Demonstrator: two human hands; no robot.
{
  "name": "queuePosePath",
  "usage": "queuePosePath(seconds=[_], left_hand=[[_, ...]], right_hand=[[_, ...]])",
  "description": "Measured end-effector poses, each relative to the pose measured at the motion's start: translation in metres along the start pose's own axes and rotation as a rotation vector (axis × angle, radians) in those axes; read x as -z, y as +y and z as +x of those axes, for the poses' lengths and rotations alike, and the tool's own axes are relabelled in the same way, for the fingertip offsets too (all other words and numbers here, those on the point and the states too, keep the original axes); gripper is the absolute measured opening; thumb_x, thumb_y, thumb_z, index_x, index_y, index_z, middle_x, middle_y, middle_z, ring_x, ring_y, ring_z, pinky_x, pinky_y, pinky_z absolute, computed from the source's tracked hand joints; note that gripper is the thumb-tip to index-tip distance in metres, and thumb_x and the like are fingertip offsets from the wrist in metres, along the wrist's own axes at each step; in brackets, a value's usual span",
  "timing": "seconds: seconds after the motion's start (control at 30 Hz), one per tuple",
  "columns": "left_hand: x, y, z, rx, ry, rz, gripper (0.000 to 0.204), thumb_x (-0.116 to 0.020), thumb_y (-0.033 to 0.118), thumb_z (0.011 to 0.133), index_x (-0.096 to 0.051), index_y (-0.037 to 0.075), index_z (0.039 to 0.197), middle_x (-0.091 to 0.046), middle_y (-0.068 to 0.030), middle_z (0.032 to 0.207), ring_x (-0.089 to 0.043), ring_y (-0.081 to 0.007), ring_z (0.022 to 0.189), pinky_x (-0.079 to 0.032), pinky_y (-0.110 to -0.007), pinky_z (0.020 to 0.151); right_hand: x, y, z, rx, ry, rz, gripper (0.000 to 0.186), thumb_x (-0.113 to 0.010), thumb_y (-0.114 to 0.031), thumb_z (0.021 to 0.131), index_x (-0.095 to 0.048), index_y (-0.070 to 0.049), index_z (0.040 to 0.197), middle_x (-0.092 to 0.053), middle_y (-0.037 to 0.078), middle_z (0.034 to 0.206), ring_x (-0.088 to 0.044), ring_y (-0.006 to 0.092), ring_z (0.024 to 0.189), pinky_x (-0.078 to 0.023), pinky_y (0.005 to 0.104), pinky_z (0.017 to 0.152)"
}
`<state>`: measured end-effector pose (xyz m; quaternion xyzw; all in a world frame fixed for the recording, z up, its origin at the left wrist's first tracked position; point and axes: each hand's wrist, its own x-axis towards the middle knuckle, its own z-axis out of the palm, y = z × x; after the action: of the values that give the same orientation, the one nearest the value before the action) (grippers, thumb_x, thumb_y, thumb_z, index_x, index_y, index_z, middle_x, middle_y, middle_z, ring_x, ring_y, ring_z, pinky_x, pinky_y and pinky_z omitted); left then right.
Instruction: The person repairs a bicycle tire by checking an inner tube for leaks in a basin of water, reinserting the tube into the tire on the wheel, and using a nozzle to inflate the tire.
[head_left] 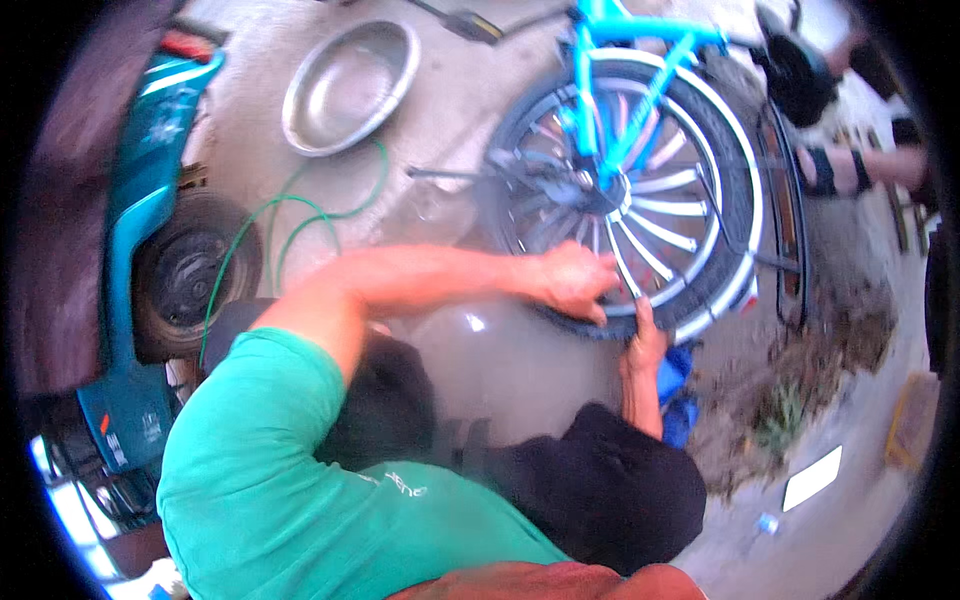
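A bicycle wheel (660, 187) with white spokes stands in front of me, under the bright blue frame (590, 90). Its dark tyre (735, 200) has a pale band around it. My left hand (575, 283) reaches across from the left with curled fingers, closed over the tyre at the wheel's lower edge; motion blurs its fingertips. Just to the right, my right hand (645, 345) grips the same lower part of the tyre, thumb upward along its side. The two hands are close together but apart. Part of the tyre is hidden behind them.
A metal basin (352, 88) stands at the far left, near a thin green hose (297, 197). A teal vehicle (145, 220) with a dark wheel (195, 270) flanks my left. Blue material (678, 395) lies beside my right forearm. Another person's leg (850, 170) shows at far right.
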<state>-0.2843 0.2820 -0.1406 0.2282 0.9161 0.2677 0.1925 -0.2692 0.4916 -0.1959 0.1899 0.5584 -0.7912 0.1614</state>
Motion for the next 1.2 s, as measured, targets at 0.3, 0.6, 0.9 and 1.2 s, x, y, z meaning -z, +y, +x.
queuePosePath(seconds=[0.3,0.6,0.9,1.2], left_hand=[[0.005,0.020,0.015,0.075,0.113,-0.195,0.054,-0.077,0.048,0.076,-0.072,0.006,0.109,-0.065,-0.0177,0.110,-0.068,-0.0392,0.099,-0.054,-0.051,0.082],[0.011,0.043,0.044,0.314,0.189,-0.356,0.056,-0.079,0.051,0.072,-0.071,0.002,0.100,-0.066,-0.0216,0.108,-0.067,-0.0418,0.101,-0.054,-0.052,0.085],[0.002,0.036,0.044,0.142,0.287,-0.356,0.050,-0.078,0.042,0.075,-0.070,0.003,0.106,-0.064,-0.0209,0.107,-0.065,-0.0397,0.103,-0.053,-0.050,0.086],[-0.010,-0.013,-0.029,-0.192,0.244,-0.106,0.027,-0.073,0.029,0.082,-0.065,0.006,0.091,-0.061,-0.0152,0.096,-0.062,-0.0376,0.093,-0.051,-0.050,0.077]], right_hand=[[0.018,0.028,-0.032,-0.046,-0.310,0.081,0.057,-0.066,-0.030,0.097,-0.047,-0.004,0.144,-0.055,0.009,0.138,-0.055,0.0237,0.123,-0.043,0.0440,0.105],[-0.032,0.041,-0.043,-0.441,-0.077,0.033,0.064,-0.072,-0.048,0.090,-0.054,-0.010,0.139,-0.059,0.003,0.134,-0.053,0.0246,0.123,-0.039,0.0435,0.102],[-0.020,0.038,-0.039,-0.285,-0.106,0.080,0.053,-0.074,-0.018,0.091,-0.055,-0.001,0.137,-0.059,0.009,0.134,-0.055,0.0230,0.122,-0.040,0.0410,0.108],[0.055,0.023,0.027,-0.152,-0.330,-0.070,0.041,-0.068,-0.014,0.091,-0.061,0.005,0.127,-0.064,0.011,0.123,-0.061,0.0232,0.113,-0.045,0.0394,0.103]])
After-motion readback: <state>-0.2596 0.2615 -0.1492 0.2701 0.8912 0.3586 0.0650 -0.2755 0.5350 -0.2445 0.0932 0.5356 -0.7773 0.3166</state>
